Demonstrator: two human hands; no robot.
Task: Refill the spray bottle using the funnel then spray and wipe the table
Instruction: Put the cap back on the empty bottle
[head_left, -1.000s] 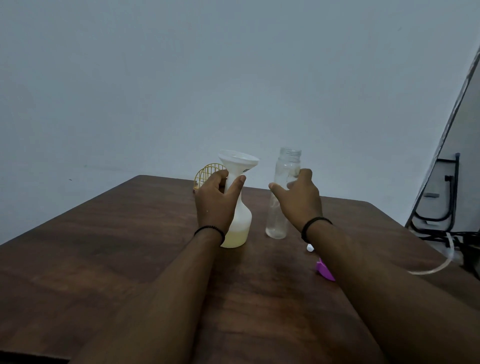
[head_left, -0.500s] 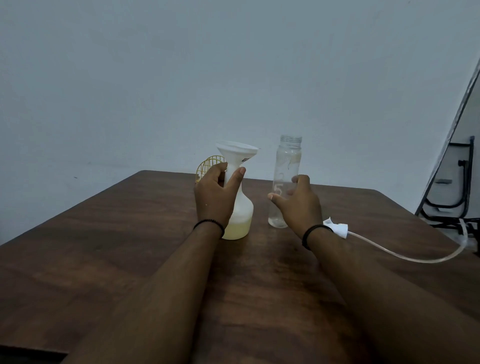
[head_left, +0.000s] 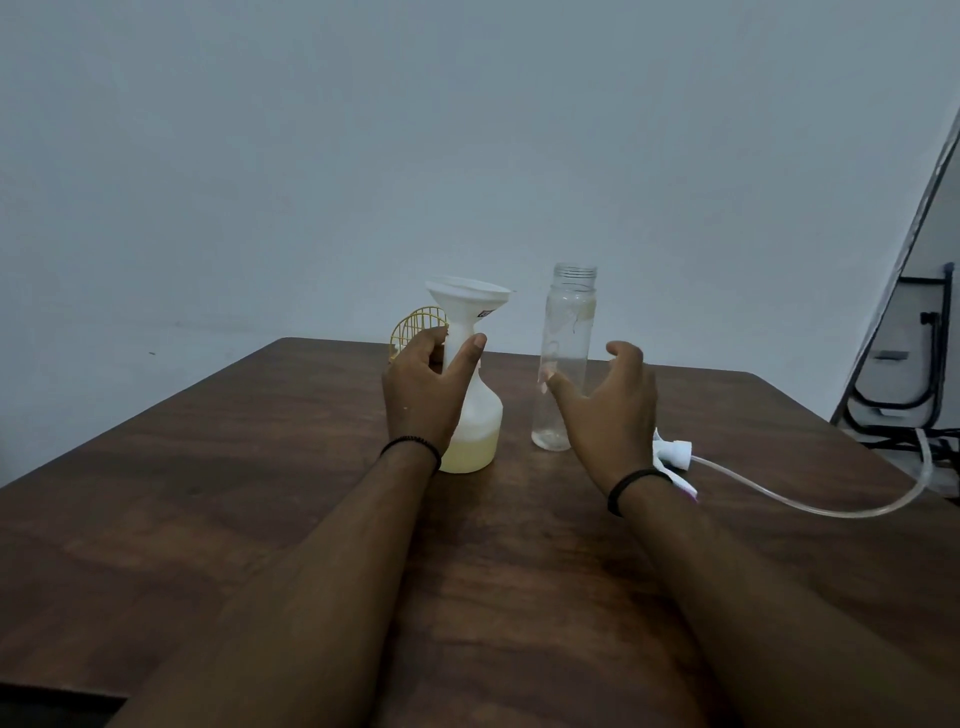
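The left hand (head_left: 423, 395) grips the neck of the spray bottle (head_left: 475, 415), funnel (head_left: 467, 301) seated in its mouth; the right hand (head_left: 608, 405) is open beside the clear bottle (head_left: 563, 358) (apparently emptied). A careless pull on the top-heavy funnel could tip the bottle and spill the yellowish liquid. The dark wooden surface (head_left: 260, 467) meets a bare pale wall (head_left: 363, 156), with the spray head (head_left: 672, 449) at right.

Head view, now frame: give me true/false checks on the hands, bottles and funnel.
1. The left hand grips the neck of the spray bottle. True.
2. The funnel sits in the clear bottle. False: it sits in the spray bottle.
3. The right hand grips the clear bottle. False: its fingers are spread, holding nothing.
4. The spray bottle holds yellowish liquid. True.
5. The spray head is screwed on. False: it lies on the table.
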